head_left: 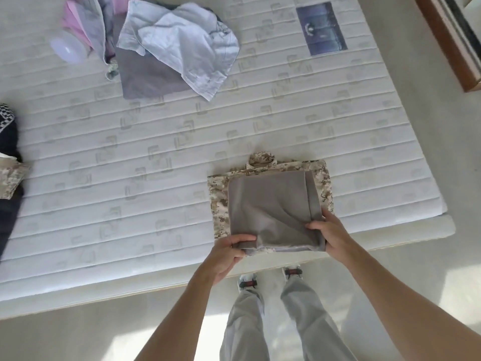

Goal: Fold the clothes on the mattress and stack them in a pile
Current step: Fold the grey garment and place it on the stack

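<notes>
A folded grey garment [270,207] lies on top of a folded camouflage garment [325,178], the two forming a small pile near the mattress's [156,157] front right corner, close to its near edge. The grey piece is a plain, matte taupe rectangle with a diagonal crease running from its middle toward the right, and a narrower folded strip along its right side. The camouflage piece beneath is larger, showing as a border on the left, far and right sides; its pattern is a pixelated tan, brown and cream, and a small loop of the same cloth sticks out past its far edge.

Both hands grip the grey garment's near edge. The left hand [226,256] pinches the near left corner, thumb on top and fingers curled under. The right hand [330,233] clasps the near right corner, thumb lying across the top of the cloth.

Toward the mattress's far left lies an unfolded heap: one crumpled pale blue shirt [187,45], one flat grey-purple garment [148,76] under it, and pink and lilac cloth [80,24] behind. At the left edge sit a dark garment [9,142] and a second camouflage piece [11,178]. A printed label [321,28] is on the far right of the mattress.
</notes>
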